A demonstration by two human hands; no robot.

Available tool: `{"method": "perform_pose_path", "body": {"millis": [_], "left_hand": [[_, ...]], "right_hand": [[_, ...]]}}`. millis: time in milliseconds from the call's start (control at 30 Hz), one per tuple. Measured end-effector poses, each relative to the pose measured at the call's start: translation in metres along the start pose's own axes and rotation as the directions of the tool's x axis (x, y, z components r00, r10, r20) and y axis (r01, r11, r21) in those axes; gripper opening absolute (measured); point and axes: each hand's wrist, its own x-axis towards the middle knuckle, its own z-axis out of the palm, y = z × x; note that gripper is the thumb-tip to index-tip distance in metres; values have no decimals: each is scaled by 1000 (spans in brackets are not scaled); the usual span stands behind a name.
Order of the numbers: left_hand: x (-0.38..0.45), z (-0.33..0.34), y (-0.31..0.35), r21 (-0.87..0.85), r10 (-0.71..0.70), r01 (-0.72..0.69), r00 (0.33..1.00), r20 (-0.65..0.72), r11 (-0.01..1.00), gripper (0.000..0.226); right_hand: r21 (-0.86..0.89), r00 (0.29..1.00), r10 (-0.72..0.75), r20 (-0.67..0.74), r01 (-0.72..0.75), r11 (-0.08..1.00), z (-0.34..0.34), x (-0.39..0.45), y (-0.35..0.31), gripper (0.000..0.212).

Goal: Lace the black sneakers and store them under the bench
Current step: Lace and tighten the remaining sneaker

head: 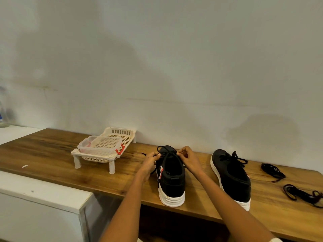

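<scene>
Wooden worktop [52,154] against a plain grey wall. Two black sneakers with white soles stood on it, heels toward the camera. Left hand [150,158] and right hand [187,157] each pinched the black lace [167,151] over the left sneaker [172,180]. Right sneaker [230,175] sat beside it, already laced. Spare laces [272,170] lay far right; a cream plastic rack [103,149] stood to the left.

Both bare forearms reaching forward, converging. Left hand [150,158] curled, fingertips pinching thin black shoelace [167,154]. Right hand [187,158] opposite, thumb and forefinger pinched on same lace, wrist bent slightly inward.
</scene>
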Motion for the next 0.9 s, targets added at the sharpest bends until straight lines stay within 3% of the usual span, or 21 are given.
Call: {"method": "perform_pose_path", "body": {"millis": [167,400,533,667,767,900], "left_hand": [[-2,-6,-1,-198,-47,42,999,-21,979,20],[-1,-3,-4,-269,-42,34,999,-24,962,14],[-3,-4,-3,-316,-33,26,999,-16,948,15],[-2,-3,-3,-291,-36,35,999,0,956,12],[0,-3,-4,-213,-15,20,1000,25,977,13],[2,-1,-6,-119,37,-37,999,-7,992,14]], "right_hand": [[45,993,-58,102,53,998,-7,-7,1,23],[-237,994,-66,86,85,968,-3,2,-9,12],[-223,999,-35,10,36,974,-2,-2,-9,14],[-96,999,-52,0,52,994,-4,-8,-3,8],[5,993,-61,100,61,998,-8,-10,1,12],[-23,998,-26,49,27,999,-4,-9,2,18]]}}
